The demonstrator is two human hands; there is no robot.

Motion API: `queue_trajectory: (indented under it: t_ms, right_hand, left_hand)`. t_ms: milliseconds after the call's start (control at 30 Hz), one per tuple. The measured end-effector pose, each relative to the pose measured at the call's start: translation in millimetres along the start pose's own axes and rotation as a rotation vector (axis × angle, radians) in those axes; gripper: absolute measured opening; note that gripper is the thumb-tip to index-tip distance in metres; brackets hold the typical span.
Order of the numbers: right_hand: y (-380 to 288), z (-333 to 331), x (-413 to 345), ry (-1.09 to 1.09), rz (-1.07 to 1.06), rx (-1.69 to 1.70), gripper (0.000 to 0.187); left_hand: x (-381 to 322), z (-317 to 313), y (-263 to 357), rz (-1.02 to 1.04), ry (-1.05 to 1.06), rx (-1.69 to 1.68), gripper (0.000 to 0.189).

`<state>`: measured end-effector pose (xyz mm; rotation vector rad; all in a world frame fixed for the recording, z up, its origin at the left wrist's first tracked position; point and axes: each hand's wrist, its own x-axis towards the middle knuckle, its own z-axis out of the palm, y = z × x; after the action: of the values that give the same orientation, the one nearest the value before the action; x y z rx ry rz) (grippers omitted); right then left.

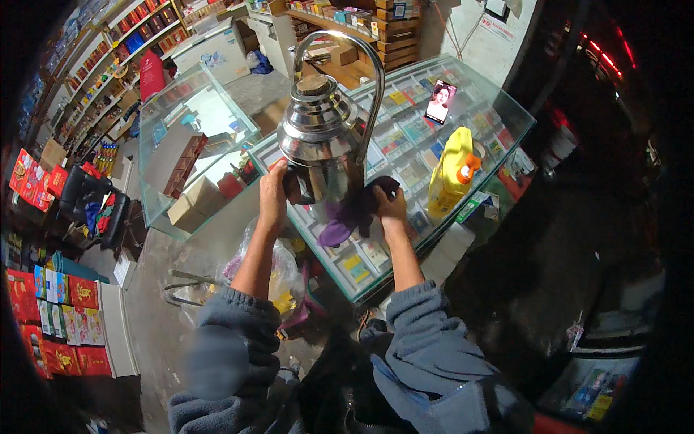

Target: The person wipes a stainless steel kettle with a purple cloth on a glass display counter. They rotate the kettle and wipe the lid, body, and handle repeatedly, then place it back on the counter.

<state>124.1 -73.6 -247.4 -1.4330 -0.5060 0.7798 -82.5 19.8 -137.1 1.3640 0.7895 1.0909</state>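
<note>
A shiny metal vacuum flask (325, 141) with a cork stopper (313, 84) and a tall looped handle stands upright before me, over the glass display counter. My left hand (275, 190) grips the flask's lower left side. A dark purple cloth (347, 217) is in my right hand (391, 205), pressed against the flask's lower right side. The flask's base is partly hidden by the cloth. To the right, a yellow plastic bottle (449, 176) with an orange cap rests on the counter glass, and a phone (440, 102) with a lit screen lies behind it.
The glass counter (490, 87) holds rows of small packets. A second glass case (162, 111) stands left, with cardboard boxes (195, 202) in it. A plastic bag (284, 266) and metal tubing are on the floor below. Red gift packs (59, 358) and a black chair (76, 190) are farther left.
</note>
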Motion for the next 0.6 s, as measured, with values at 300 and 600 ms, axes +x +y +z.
queue_trajectory:
  t_ms: [300, 600]
  right_hand:
    - [-65.7, 41.1, -27.1, -0.059, -0.397, 0.413, 0.034]
    - [14.7, 47.4, -35.6, 0.038, -0.146, 0.396, 0.043]
  left_hand:
    - [15.5, -12.1, -9.5, 0.035, -0.062, 0.060, 0.046]
    - [48.3, -41.6, -20.0, 0.041, -0.153, 0.059, 0.049]
